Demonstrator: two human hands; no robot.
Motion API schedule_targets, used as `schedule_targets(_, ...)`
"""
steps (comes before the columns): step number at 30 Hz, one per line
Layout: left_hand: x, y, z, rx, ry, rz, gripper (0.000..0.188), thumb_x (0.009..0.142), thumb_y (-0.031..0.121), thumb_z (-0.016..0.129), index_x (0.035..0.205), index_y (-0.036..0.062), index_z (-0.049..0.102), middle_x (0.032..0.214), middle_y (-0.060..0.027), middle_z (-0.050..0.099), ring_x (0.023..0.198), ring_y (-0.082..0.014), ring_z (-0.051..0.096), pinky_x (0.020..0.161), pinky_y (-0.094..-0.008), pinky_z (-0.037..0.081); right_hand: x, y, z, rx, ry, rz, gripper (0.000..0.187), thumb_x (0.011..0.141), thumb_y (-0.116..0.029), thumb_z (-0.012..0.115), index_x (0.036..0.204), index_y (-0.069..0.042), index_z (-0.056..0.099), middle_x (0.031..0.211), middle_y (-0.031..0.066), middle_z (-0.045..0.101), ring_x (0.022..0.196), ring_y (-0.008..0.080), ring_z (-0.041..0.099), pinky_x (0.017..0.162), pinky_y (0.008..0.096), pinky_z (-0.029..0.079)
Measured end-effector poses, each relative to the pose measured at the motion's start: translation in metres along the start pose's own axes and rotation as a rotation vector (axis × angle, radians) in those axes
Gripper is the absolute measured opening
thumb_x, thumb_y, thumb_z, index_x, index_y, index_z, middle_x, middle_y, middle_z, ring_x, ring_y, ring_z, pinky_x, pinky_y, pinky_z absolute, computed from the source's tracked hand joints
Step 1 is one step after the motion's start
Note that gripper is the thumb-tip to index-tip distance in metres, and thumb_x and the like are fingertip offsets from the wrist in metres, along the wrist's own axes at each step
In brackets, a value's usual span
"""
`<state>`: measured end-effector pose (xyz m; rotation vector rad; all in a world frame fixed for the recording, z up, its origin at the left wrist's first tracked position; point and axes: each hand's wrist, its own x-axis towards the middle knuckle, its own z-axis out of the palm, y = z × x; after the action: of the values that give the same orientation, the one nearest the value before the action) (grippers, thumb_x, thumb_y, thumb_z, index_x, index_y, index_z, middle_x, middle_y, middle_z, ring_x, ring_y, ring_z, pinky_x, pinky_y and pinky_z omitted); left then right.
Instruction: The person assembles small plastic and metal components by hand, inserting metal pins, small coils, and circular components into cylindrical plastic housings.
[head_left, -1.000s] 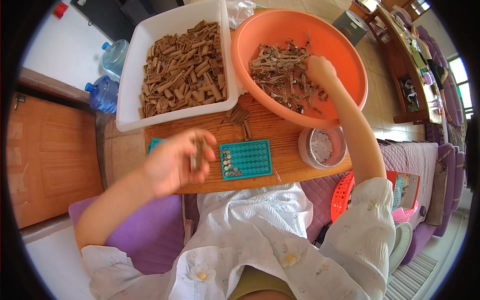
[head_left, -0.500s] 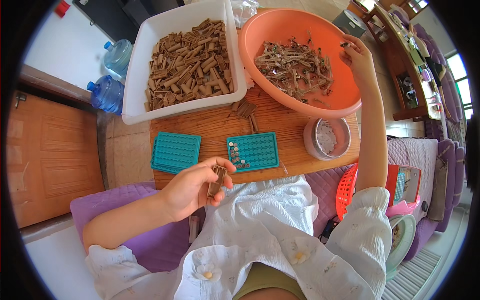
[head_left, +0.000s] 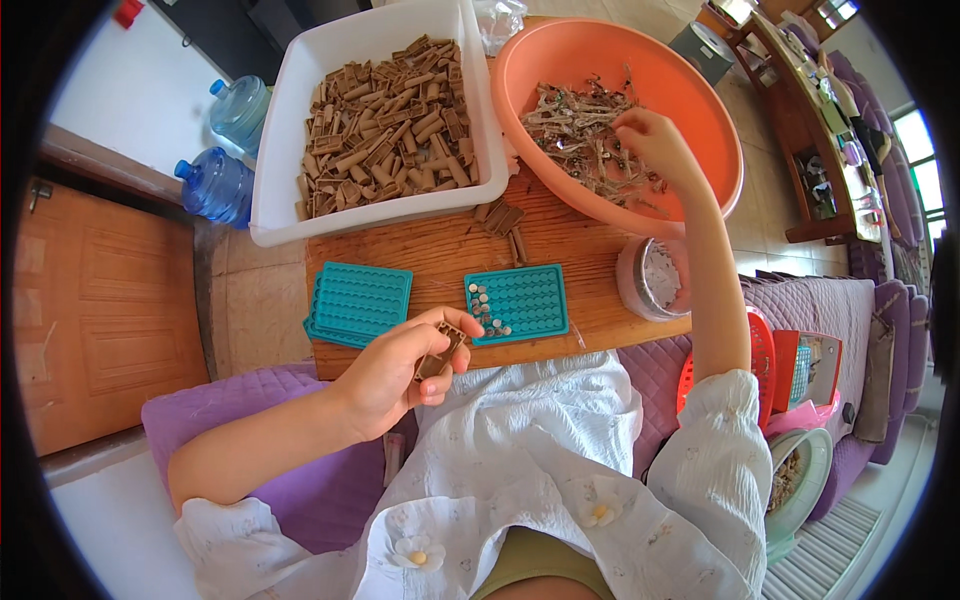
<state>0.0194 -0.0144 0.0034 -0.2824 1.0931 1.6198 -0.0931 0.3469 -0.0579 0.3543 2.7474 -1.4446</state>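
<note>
My left hand [head_left: 392, 372] is closed around a small brown plastic casing [head_left: 437, 352], its hollow side turned up, in front of the table edge. Over the orange basin [head_left: 705, 120], my right hand [head_left: 655, 148] reaches to the heap of thin clear-wrapped wire parts with small metal ends [head_left: 570, 125]. Its fingers are pinched together, and what they hold, if anything, is hidden. Close to my left fingertips lies a teal tray with rows of slots [head_left: 520, 305], with several small silvery round pieces [head_left: 484, 310] along its left and lower side.
A white tub [head_left: 270, 205] full of brown casings [head_left: 390, 125] stands back left. Another teal tray [head_left: 362, 300] lies at the left, a clear round container [head_left: 655, 278] at the right. Loose casings [head_left: 500, 218] lie between tub and basin. Water bottles [head_left: 215, 188] stand on the floor.
My right hand has moved left and down from the basin's right rim to above the wire heap. The small dark part seen in its fingers no longer shows. My left hand keeps the casing, tilted slightly.
</note>
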Motion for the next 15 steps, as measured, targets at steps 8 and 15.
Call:
schedule_targets(8, 0.000, -0.004, -0.001, 0.021, -0.029, -0.041, 0.021, 0.087, 0.021, 0.033, 0.093, 0.0056, 0.046, 0.064, 0.0011, 0.048, 0.043, -0.0036, 0.031, 0.042, -0.0181, 0.027, 0.007, -0.003, 0.064, -0.756, -0.572, -0.253, 0.025, 0.069, -0.014, 0.060, 0.092, -0.004, 0.058, 0.084, 0.0120, 0.060, 0.077, 0.0207, 0.058, 0.066, 0.0320, 0.046)
schedule_targets(15, -0.002, -0.003, -0.002, 0.036, -0.034, -0.032, 0.022, 0.088, 0.022, 0.033, 0.093, 0.0050, 0.046, 0.064, 0.0005, 0.048, 0.043, -0.0038, 0.030, 0.041, -0.0180, 0.026, 0.000, -0.049, 0.031, -0.426, -0.230, -0.063, 0.025, 0.072, -0.013, 0.056, 0.095, -0.005, 0.060, 0.075, 0.0098, 0.060, 0.071, 0.0168, 0.058, 0.064, 0.0292, 0.045)
